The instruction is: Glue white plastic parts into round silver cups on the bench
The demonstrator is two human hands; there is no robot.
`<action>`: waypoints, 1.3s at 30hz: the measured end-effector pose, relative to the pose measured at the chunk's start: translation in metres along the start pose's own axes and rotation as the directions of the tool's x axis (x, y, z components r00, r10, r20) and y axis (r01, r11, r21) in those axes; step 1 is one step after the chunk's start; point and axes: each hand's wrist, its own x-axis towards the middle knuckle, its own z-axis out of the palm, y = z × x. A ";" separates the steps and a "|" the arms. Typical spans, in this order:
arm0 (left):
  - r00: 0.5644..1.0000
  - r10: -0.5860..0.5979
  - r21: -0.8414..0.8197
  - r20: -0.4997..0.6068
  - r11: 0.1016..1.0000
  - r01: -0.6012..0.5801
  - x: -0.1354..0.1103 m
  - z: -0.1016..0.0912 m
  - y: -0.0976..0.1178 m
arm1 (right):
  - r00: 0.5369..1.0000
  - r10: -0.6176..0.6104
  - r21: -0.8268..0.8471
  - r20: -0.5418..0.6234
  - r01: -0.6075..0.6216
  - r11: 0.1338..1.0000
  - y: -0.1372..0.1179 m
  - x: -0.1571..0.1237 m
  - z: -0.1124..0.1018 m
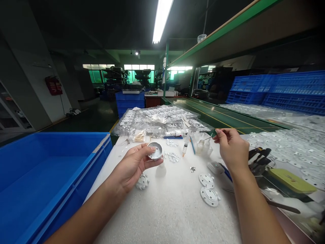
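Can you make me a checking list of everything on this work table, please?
Surface: white foam mat.
Job's things: round metal cup, thin stick, small bottle.
Clutter: white round parts, syringe, dark-handled tools.
Hands: left hand holds the round metal cup; right hand pinches the thin stick near the small bottle.
Cables: nothing seen.
Surroundings: blue crate at left, bagged small parts behind, ceiling lamp.

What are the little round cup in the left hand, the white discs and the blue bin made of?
The round cup in the left hand looks silvery and shiny: metal or plated plastic. The white discs seem matte moulded plastic, with raised rings. The blue bin looks smooth, rigid plastic.
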 end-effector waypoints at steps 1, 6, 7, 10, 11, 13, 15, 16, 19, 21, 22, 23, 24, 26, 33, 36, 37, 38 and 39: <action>1.000 0.001 -0.002 -0.001 1.000 -0.001 0.000 0.000 0.000 | 1.000 -0.002 -0.025 0.020 0.003 1.000 -0.001 0.000 0.000; 1.000 -0.009 -0.003 -0.018 1.000 0.009 -0.001 0.003 0.002 | 0.987 0.063 -0.001 0.145 -0.063 0.998 -0.001 0.001 0.002; 1.000 -0.012 0.001 -0.019 1.000 0.012 -0.002 0.003 0.002 | 0.982 0.088 0.006 0.165 -0.090 0.996 0.000 0.001 0.004; 1.000 -0.004 0.008 -0.007 1.000 0.004 -0.002 0.002 0.001 | 0.974 0.130 0.023 0.184 -0.137 0.990 -0.001 0.001 0.009; 1.000 0.003 0.010 -0.004 1.000 -0.003 -0.002 0.002 0.001 | 0.978 0.123 0.043 0.168 -0.132 0.990 -0.002 0.000 0.011; 1.000 0.022 0.018 -0.011 1.000 -0.022 -0.001 0.001 0.000 | 0.993 0.063 0.098 0.100 -0.073 0.993 -0.010 -0.004 0.015; 0.999 0.043 0.046 -0.029 0.998 -0.041 -0.001 0.001 0.000 | 0.999 -0.037 0.131 0.010 0.036 0.991 -0.023 -0.012 0.018; 0.998 0.055 0.068 -0.039 0.996 -0.052 -0.001 0.001 0.000 | 0.996 -0.088 0.140 -0.025 0.091 0.986 -0.031 -0.016 0.019; 0.993 0.109 0.160 -0.036 0.982 -0.102 0.000 0.001 0.000 | 0.980 -0.197 0.221 -0.017 0.196 0.955 -0.059 -0.036 0.021; 0.986 0.164 0.226 -0.007 0.961 -0.158 0.001 0.001 0.001 | 0.947 -0.305 0.316 0.096 0.262 0.912 -0.078 -0.052 0.021; 0.979 0.202 0.267 0.003 0.944 -0.195 0.001 0.001 0.000 | 0.909 -0.380 0.361 0.171 0.301 0.883 -0.087 -0.060 0.021; 0.968 0.251 0.320 0.007 0.916 -0.240 0.000 0.001 0.000 | 0.858 -0.457 0.393 0.234 0.346 0.852 -0.094 -0.067 0.022; 0.951 0.310 0.383 0.008 0.877 -0.289 -0.001 0.000 0.000 | 0.812 -0.518 0.417 0.269 0.386 0.823 -0.101 -0.074 0.022; 0.906 0.422 0.507 0.030 0.774 -0.378 -0.005 0.001 -0.001 | 0.755 -0.597 0.439 0.272 0.455 0.775 -0.110 -0.084 0.022; 0.771 0.582 0.611 0.258 0.520 -0.596 -0.019 0.008 -0.008 | 0.742 -0.663 0.454 0.100 0.559 0.694 -0.117 -0.089 0.015; 0.672 0.631 0.645 0.387 0.335 -0.687 -0.019 0.008 -0.010 | 0.723 -0.689 0.427 0.041 0.611 0.667 -0.115 -0.089 0.014; 0.642 0.643 0.647 0.418 0.286 -0.707 -0.019 0.008 -0.010 | 0.716 -0.698 0.412 0.027 0.628 0.660 -0.114 -0.090 0.014; 0.619 0.652 0.644 0.438 0.253 -0.722 -0.019 0.008 -0.010 | 0.709 -0.705 0.397 0.017 0.642 0.656 -0.114 -0.090 0.014; 0.606 0.656 0.640 0.449 0.237 -0.731 -0.019 0.007 -0.010 | 0.704 -0.710 0.383 0.012 0.653 0.653 -0.113 -0.090 0.015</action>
